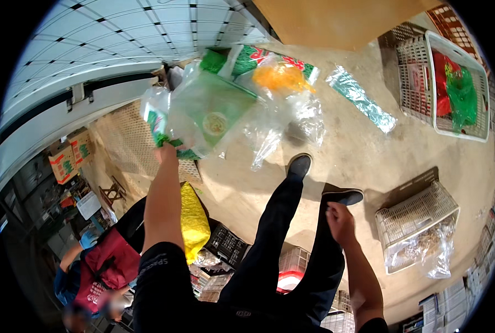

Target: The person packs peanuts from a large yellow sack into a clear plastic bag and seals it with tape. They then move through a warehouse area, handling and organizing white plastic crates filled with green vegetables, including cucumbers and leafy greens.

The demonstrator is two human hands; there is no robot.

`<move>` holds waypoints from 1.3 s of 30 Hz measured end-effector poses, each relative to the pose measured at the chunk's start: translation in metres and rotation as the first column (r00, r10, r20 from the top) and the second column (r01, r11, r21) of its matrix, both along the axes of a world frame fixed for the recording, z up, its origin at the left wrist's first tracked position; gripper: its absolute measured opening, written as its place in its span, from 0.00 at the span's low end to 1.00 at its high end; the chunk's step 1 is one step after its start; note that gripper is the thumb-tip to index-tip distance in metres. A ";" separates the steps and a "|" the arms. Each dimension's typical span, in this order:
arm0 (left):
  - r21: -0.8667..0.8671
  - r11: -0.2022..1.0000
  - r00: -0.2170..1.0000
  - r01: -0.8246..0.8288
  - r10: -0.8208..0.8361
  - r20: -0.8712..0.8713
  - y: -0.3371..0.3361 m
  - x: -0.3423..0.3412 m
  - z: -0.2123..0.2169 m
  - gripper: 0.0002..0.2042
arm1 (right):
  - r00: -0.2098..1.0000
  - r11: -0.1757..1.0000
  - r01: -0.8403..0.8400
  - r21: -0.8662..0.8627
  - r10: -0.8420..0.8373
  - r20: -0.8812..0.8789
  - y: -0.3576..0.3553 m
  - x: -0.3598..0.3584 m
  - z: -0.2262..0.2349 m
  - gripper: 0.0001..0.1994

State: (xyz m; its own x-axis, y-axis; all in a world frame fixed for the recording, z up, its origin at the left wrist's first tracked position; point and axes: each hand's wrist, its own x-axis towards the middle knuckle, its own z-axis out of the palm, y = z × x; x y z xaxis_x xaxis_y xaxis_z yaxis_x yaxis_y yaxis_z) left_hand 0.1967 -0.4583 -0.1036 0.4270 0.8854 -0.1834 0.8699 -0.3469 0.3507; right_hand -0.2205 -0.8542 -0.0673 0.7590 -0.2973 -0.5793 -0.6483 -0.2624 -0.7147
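Note:
My left hand (167, 151) reaches forward, its fingers closed on the edge of a clear and green plastic bag (214, 105). The bag spreads out in front of me, and a round pale patch shows on its side. Right behind it lies more plastic packaging: a green and white printed bag (242, 60), an orange plastic bag (281, 77) and crumpled clear plastic (306, 111). My right hand (341, 223) hangs apart from these, above my right shoe, fingers curled in with nothing visible in them.
A white crate (429, 83) at the far right holds red and green bags. Another crate (417, 216) at right has clear plastic over its edge. A flattened plastic wrapper (361, 100) lies on the floor. At left are a yellow sack (193, 222), cartons (64, 164) and a person (111, 258) with a blue glove.

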 end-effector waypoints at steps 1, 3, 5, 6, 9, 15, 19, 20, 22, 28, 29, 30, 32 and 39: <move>0.140 0.985 0.994 -0.099 0.104 -0.032 -0.005 -0.003 -0.012 0.25 | 0.996 0.997 0.076 0.013 -0.076 -0.041 -0.012 -0.024 -0.004 0.11; 0.026 0.998 0.966 -0.056 0.061 -0.251 0.041 -0.013 -0.047 0.32 | 0.963 0.987 0.146 -0.065 -0.156 -0.218 -0.032 -0.071 -0.006 0.11; -0.536 0.821 0.826 0.196 -0.433 -0.361 0.137 -0.023 -0.074 0.38 | 0.904 0.965 0.258 -0.055 -0.261 -0.339 -0.039 -0.111 -0.021 0.11; -0.621 0.748 0.730 0.233 -0.556 -0.397 0.076 -0.046 -0.103 0.41 | 0.855 0.954 0.266 -0.141 -0.301 -0.423 -0.044 -0.138 -0.015 0.11; -0.459 0.427 0.226 0.779 -0.874 -0.429 0.024 -0.093 -0.137 0.48 | 0.826 0.949 0.285 -0.131 -0.313 -0.468 -0.030 -0.197 -0.036 0.12; -0.532 0.679 0.483 0.507 -0.734 -0.477 -0.151 -0.142 -0.191 0.42 | 0.690 0.828 0.560 -0.025 -0.482 -0.540 -0.005 -0.282 -0.050 0.14; -0.731 0.645 0.787 0.222 -0.561 -0.256 -0.118 -0.109 -0.249 0.10 | 0.615 0.791 0.611 -0.020 -0.491 -0.617 -0.004 -0.316 -0.049 0.14; -0.642 0.736 0.759 0.215 -0.540 -0.365 -0.140 -0.102 -0.252 0.05 | 0.576 0.758 0.650 -0.049 -0.534 -0.619 -0.001 -0.333 -0.046 0.14; -0.704 0.658 0.761 0.267 -0.592 -0.265 -0.187 -0.105 -0.233 0.10 | 0.482 0.681 0.727 -0.087 -0.598 -0.640 0.000 -0.358 -0.034 0.14; -0.812 0.350 0.645 0.467 -0.763 0.041 -0.322 -0.121 -0.070 0.11 | 0.414 0.583 0.811 -0.048 -0.629 -0.658 0.027 -0.386 -0.019 0.14; -0.860 0.331 0.708 0.388 -0.704 0.049 -0.335 -0.119 -0.040 0.10 | 0.423 0.576 0.817 -0.031 -0.636 -0.645 0.031 -0.386 -0.019 0.13; -0.778 0.323 0.623 0.540 -0.775 0.110 -0.363 -0.122 -0.004 0.11 | 0.430 0.565 0.824 -0.021 -0.651 -0.626 0.033 -0.390 -0.020 0.13; -0.564 0.249 0.411 0.787 -0.894 0.179 -0.428 -0.143 0.064 0.15 | 0.369 0.470 0.883 -0.010 -0.706 -0.604 0.040 -0.403 -0.016 0.12; -0.276 -0.144 0.059 0.950 -0.786 0.615 -0.579 -0.160 0.235 0.09 | 0.209 0.238 0.971 0.009 -0.837 -0.506 0.049 -0.447 -0.002 0.12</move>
State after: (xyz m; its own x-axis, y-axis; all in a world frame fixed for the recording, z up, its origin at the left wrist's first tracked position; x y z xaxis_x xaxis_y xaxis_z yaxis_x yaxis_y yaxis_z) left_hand 0.0365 -1.0372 0.1312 0.8108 -0.5736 -0.1169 -0.1713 -0.4234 0.8896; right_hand -0.6675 -0.8054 -0.0695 -0.1956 -0.4194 -0.8865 -0.4712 0.8329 -0.2901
